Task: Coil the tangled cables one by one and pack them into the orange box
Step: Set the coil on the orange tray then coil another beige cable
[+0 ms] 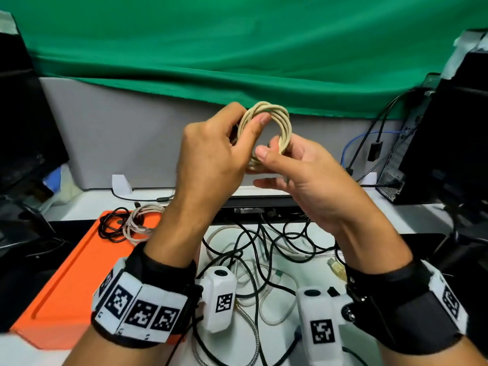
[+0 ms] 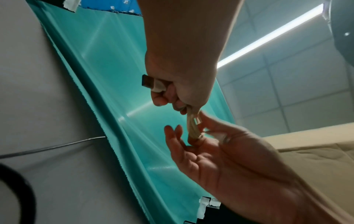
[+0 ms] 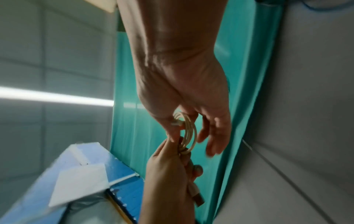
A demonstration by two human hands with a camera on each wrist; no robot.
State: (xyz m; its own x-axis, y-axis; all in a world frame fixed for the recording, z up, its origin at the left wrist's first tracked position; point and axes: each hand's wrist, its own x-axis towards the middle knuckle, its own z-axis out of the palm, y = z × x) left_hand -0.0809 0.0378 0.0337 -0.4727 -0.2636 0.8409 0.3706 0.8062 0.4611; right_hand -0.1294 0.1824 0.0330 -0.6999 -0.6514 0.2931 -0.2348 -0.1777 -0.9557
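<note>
I hold a beige cable (image 1: 282,120), wound into a small coil, up in front of the green cloth with both hands. My left hand (image 1: 248,114) grips the coil's left side, thumb through the loop. In the left wrist view that hand also holds the cable's USB plug (image 2: 148,81). My right hand (image 1: 272,150) pinches the coil's lower right between thumb and forefinger, its other fingers loose. The coil (image 3: 189,131) shows edge-on in the right wrist view. The orange box (image 1: 68,276) lies at lower left, holding a coiled black cable (image 1: 111,225) and a coiled white cable (image 1: 140,220).
A tangle of black, white and braided cables (image 1: 264,249) covers the white table below my wrists. Dark monitors (image 1: 23,133) stand at both sides, with a computer tower (image 1: 412,154) at the right. A grey partition (image 1: 118,133) closes the back.
</note>
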